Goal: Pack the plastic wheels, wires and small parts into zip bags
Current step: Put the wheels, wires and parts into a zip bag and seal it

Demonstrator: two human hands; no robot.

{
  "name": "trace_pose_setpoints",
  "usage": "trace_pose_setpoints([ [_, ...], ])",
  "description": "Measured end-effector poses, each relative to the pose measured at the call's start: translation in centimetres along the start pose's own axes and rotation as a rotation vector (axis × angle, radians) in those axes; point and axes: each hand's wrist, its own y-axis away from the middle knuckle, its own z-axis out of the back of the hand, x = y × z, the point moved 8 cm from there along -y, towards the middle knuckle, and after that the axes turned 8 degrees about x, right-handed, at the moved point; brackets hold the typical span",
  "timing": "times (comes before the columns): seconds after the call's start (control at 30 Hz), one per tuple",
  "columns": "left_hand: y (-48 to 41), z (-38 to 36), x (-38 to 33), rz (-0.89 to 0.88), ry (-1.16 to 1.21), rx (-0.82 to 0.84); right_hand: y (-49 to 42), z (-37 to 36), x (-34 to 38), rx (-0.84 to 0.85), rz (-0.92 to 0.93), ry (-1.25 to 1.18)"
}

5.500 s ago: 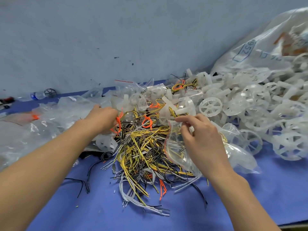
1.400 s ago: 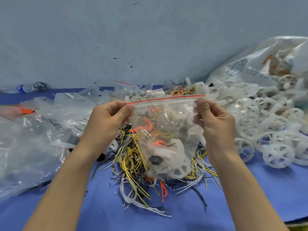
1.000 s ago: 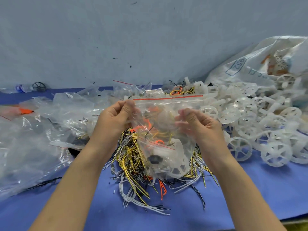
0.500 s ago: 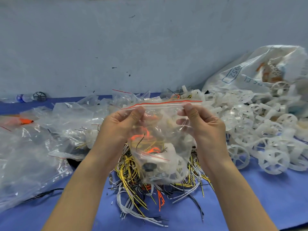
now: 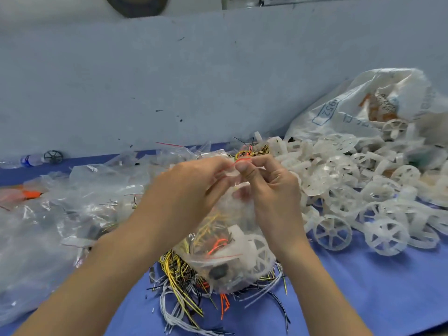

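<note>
Hands at the middle of the bench [image 5: 363, 299], both on one zip bag [image 5: 232, 258]. The left hand [image 5: 191, 187] and the right hand [image 5: 269, 187] meet at the bag's red-lined mouth. The fingers [image 5: 243, 167] of each are pinched on that top strip, and the two hands almost touch.

The bag hangs below them, bulging, with its bottom down at the tangle of wires [image 5: 184, 287] near the front edge. Whether it rests on them, I cannot tell. Inside the bag: a white spoked wheel, yellow and orange wires, and a small dark round part.

The bag and both wrists cover the middle of the wire heap. Only yellow, black, white and orange ends show, spilling toward the front edge.

Right of the hands, a big heap of white plastic wheels [image 5: 363, 202] runs to the right end of the bench, with two spoked ones upright at its front, near the right wrist. Behind the heap, a large printed white sack [image 5: 363, 105] slumps in the far right corner against the grey wall [image 5: 194, 81].

Left of the hands, crumpled clear bags [image 5: 60, 214] cover the left end, with an orange piece [image 5: 31, 194] among them. Along the far edge at the left, a small bottle [image 5: 31, 160] lies on its side, a black wheel [image 5: 53, 156] just beside it.
</note>
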Motion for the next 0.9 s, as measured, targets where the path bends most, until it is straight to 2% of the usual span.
trace_pose_setpoints([
  [0.13, -1.0, -0.1, -0.1, -0.034, 0.046, -0.01, -0.3, 0.4, -0.4, 0.037, -0.002, 0.038],
  [0.27, -1.6, 0.1, -1.4, -0.09, -0.242, -0.045, -0.4, 0.8, -0.9, 0.036, -0.031, 0.003],
  [0.4, -2.3, 0.0, -2.1, -0.162, -0.431, 0.021, -0.3, 0.6, -0.9, 0.041, -0.04, 0.03],
  [0.5, -3.1, -0.1, -0.8, -0.091, -0.366, 0.125, -0.2, 0.3, -0.5, 0.037, -0.018, 0.061],
  [0.67, -3.5, -1.3, 0.4, -0.006, -0.014, 0.201, -0.2, 0.5, -0.7, -0.005, -0.054, 0.016],
  [0.8, -3.4, -2.2, -0.4, -0.039, -0.049, 0.24, -0.4, 0.7, -1.6, -0.018, -0.107, -0.095],
  [0.9, -3.8, -2.6, -0.8, -0.047, -0.195, 0.268, -0.4, 0.4, -1.6, -0.013, -0.09, -0.078],
])
